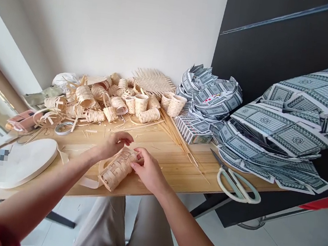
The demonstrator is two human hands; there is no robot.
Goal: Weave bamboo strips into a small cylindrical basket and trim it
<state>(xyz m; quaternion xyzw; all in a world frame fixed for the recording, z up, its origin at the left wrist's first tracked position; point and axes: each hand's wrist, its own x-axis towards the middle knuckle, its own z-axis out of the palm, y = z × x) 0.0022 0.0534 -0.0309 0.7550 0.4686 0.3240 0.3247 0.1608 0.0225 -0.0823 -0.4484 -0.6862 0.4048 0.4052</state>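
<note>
A small woven cylinder of pale wood strips [117, 169] lies tilted at the table's front edge, its far end pointing away from me. My right hand [148, 169] grips that far end from the right, thumb and fingers closed on the weave. Just above the same end, my left hand [116, 145] has its fingers curled in a pinch; whatever thin piece sits between them is too small to make out. A loose pale strip [90, 183] lies beside the cylinder's near end, on the left.
Several woven wood cups [140, 104] are heaped at the back. A white strip roll [32, 158] lies left, with a tape roll [64, 127] behind it. Scissors [236, 183] overhang the right front edge. Thin sticks [180, 139] and folded-card baskets [215, 97] sit right.
</note>
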